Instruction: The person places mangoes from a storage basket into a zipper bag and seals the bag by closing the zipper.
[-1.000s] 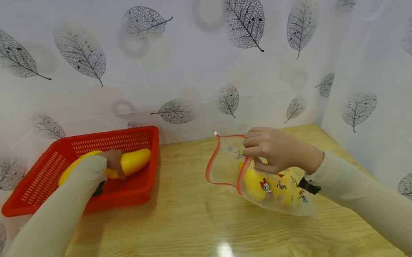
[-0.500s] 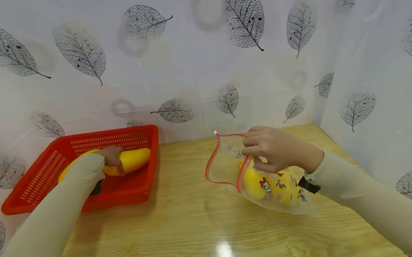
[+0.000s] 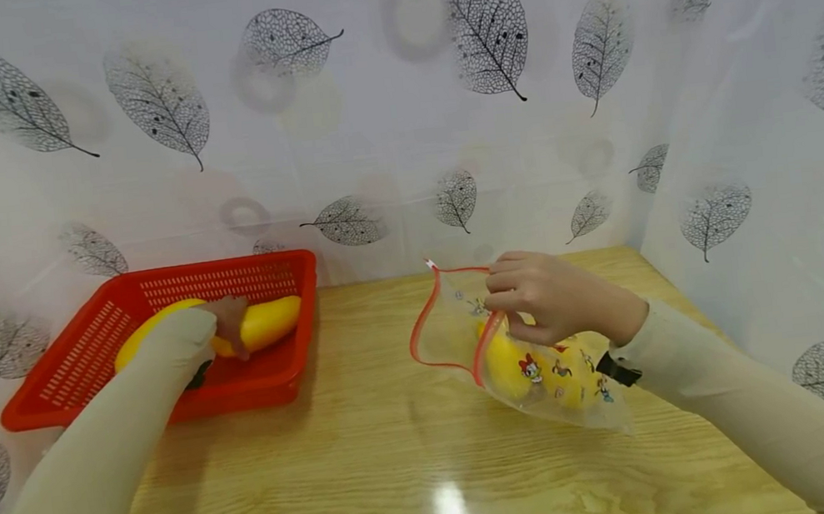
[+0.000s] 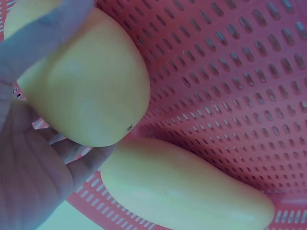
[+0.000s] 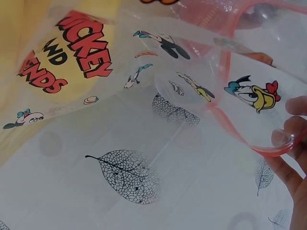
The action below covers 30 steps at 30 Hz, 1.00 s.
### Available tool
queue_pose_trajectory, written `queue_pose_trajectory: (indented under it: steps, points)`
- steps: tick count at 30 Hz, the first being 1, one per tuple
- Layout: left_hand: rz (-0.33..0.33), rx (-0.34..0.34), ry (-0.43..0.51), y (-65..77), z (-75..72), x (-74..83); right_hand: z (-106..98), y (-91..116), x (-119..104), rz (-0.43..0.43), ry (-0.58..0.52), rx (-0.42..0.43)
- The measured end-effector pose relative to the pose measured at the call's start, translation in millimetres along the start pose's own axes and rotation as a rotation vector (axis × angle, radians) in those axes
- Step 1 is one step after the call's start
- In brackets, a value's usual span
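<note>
In the head view my left hand (image 3: 228,320) is inside the red basket (image 3: 157,415), between two yellow mangoes. One mango (image 3: 272,322) lies to its right, and the other mango (image 3: 136,340) is partly covered by the sleeve. The left wrist view shows the thumb across a rounded mango (image 4: 96,81) with fingers beneath it; a longer mango (image 4: 187,187) lies alongside. My right hand (image 3: 544,297) pinches the red-edged rim of a clear zip bag (image 3: 442,363) printed with cartoon figures. The bag's mouth gapes to the left, and yellow fruit (image 3: 506,364) shows through its wall.
Basket and bag stand on a wood-grain table (image 3: 373,462), the basket at the left. A white curtain (image 3: 383,126) with printed leaves hangs behind and along the sides. A white slider (image 3: 431,264) sits on the bag's zip.
My left hand shifts slightly inside the basket, a little left and then back right, among the mangoes. The right hand and the bag stay where they were.
</note>
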<state>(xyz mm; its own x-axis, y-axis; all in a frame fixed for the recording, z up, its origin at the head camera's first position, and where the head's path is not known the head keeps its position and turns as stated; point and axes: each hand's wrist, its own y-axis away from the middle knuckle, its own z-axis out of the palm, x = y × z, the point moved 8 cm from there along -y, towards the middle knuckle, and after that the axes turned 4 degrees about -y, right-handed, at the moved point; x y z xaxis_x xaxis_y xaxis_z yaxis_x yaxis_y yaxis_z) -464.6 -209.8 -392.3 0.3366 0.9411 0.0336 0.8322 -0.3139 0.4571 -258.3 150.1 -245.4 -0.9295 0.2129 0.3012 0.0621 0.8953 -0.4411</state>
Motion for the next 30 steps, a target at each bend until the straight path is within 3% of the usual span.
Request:
queue_pose_trajectory:
  steps: [8,17,30]
  points:
    - [0.003,0.031,0.047,-3.7,-0.8,4.4,-1,-2,-1,-0.006,0.003,-0.005]
    - [0.005,0.038,0.008,1.7,-4.8,15.5,0,-2,-1,-0.007,0.001,-0.008]
    - [0.010,0.043,0.069,-9.1,-4.4,8.5,0,-2,0,-0.008,-0.005,-0.003]
